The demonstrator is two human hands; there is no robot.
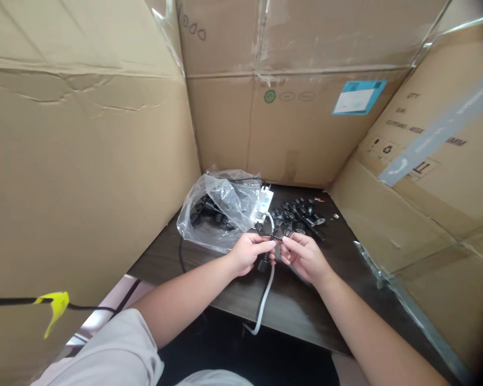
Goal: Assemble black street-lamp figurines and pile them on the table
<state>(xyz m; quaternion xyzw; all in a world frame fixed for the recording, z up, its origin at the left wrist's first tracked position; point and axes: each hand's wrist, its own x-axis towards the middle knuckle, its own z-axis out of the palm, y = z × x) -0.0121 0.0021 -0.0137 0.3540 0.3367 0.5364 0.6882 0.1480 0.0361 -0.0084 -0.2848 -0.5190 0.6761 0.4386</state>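
Observation:
My left hand [247, 253] and my right hand [305, 256] meet over the middle of the table. Between their pinched fingertips runs a thin black cord [277, 238]. A black cylindrical piece that looks like a lamp socket [263, 264] hangs just below, beside my left fingers; whether it joins the cord is hidden. Behind my right hand lies a heap of small black parts [300, 212]. To the left, a clear plastic bag [229, 195] covers more black pieces [211, 206].
A white power strip [264, 203] sits behind my hands, and its white cable [268, 294] drops over the front edge of the dark table [225, 284]. Tall cardboard walls [225, 123] enclose the left, back and right. Yellow tape [56, 306] marks a black cable at left.

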